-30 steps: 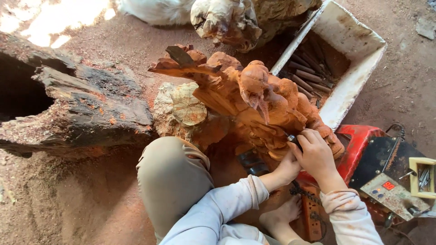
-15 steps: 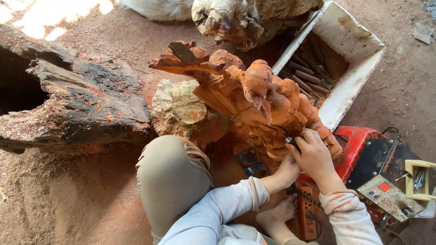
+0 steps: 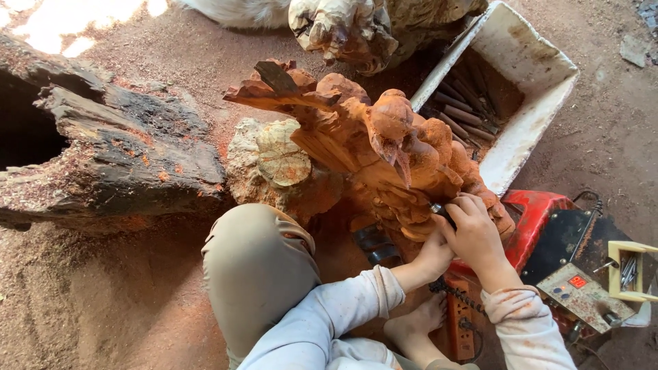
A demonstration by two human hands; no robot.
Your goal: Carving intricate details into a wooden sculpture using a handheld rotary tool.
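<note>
A reddish-brown wooden carving of a bird with spread wings (image 3: 373,147) stands on the ground in front of me. My right hand (image 3: 473,229) is closed around a small dark carving tool (image 3: 439,209), whose tip presses into the lower right of the carving. My left hand (image 3: 433,255) sits just below it, fingers curled against the wood and the tool, partly hidden behind my right hand. My bent knee in beige trousers (image 3: 257,264) is at the left of the carving.
A large dark hollow log (image 3: 110,154) lies at the left. A white tray (image 3: 531,113) holding several wooden-handled chisels stands behind the carving. A red machine with a small control box (image 3: 576,288) and a cream box of metal bits (image 3: 630,270) sit at the right. Sawdust covers the ground.
Both hands stay at the same spot on the carving with only slight shifts. The view has drifted a little.
</note>
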